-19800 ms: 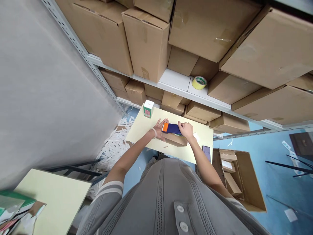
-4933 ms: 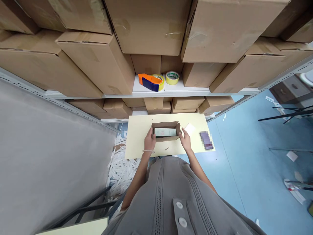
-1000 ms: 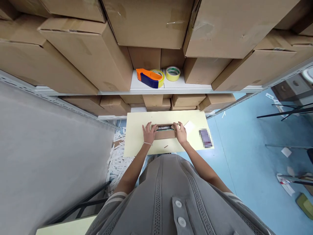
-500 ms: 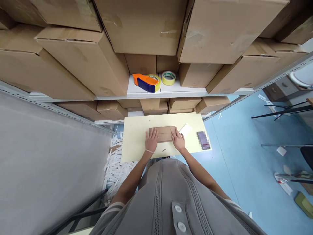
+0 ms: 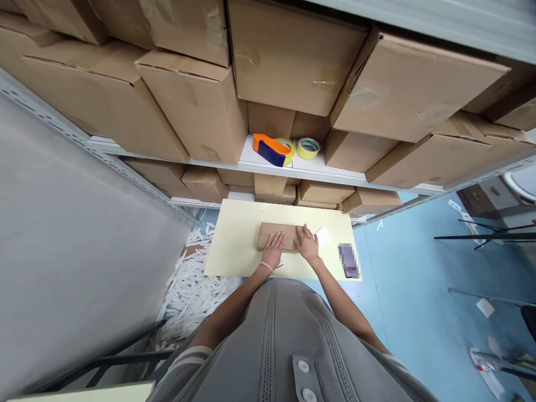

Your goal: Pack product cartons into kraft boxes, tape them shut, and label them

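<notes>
A small flat brown cardboard box (image 5: 268, 229) lies lengthwise on the pale yellow tabletop (image 5: 238, 223), its lid seam running along the top. My left hand (image 5: 273, 254) rests on the middle of the lid near the front edge, fingers stretched out flat. At the box's right end is my right hand (image 5: 307, 245), touching the corner with its fingers apart and slightly bent. Part of the box's right end is hidden beneath it. A thin brown strip (image 5: 280, 266) lies by my left wrist. Beside my right hand is a white paper piece (image 5: 324, 235).
A pixelated purple phone-like object (image 5: 349, 261) lies at the table's right. On the shelf ahead are an orange and blue tape dispenser (image 5: 272, 151) and a tape roll (image 5: 308, 148), among large cardboard boxes (image 5: 293, 61). White paper strips (image 5: 196, 296) cover the floor at left.
My left hand has slid right, from the box's left end to its middle. My right hand stays at the right end, its fingers more bent. The camera view has shifted and tilted.
</notes>
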Demonstrator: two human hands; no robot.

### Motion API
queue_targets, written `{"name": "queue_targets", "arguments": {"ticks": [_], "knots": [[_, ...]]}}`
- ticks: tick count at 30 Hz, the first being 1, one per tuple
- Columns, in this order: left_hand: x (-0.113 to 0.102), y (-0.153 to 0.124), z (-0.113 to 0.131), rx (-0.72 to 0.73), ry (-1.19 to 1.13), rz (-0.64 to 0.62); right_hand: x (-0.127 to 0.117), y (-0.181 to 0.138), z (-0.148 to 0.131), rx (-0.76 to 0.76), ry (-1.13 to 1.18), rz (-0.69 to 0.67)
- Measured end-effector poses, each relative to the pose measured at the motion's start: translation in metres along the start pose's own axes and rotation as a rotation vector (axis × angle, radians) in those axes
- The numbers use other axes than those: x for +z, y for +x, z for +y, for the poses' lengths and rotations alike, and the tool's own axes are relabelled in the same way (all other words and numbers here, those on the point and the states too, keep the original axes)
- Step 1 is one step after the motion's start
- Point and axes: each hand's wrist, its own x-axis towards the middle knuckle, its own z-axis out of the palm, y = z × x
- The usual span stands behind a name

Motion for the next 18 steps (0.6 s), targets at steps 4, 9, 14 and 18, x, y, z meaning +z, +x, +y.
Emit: {"name": "queue_targets", "arguments": {"ticks": [4,9,14,18], "knots": [[0.006,0.001,-0.002,0.0,0.006,0.015,-0.066,0.048,-0.038,-0.227,0.092,0.226],[0.007,0.0,-0.003,0.016,0.027,0.041,-0.147,0.134,-0.108,-0.562,0.239,0.446],[0.007,0.0,-0.004,0.024,0.066,0.053,-0.147,0.199,-0.149,-0.445,0.202,0.482],[0.007,-0.001,-0.004,0.03,0.087,0.066,-0.129,0.223,-0.155,-0.355,0.187,0.537]]}}
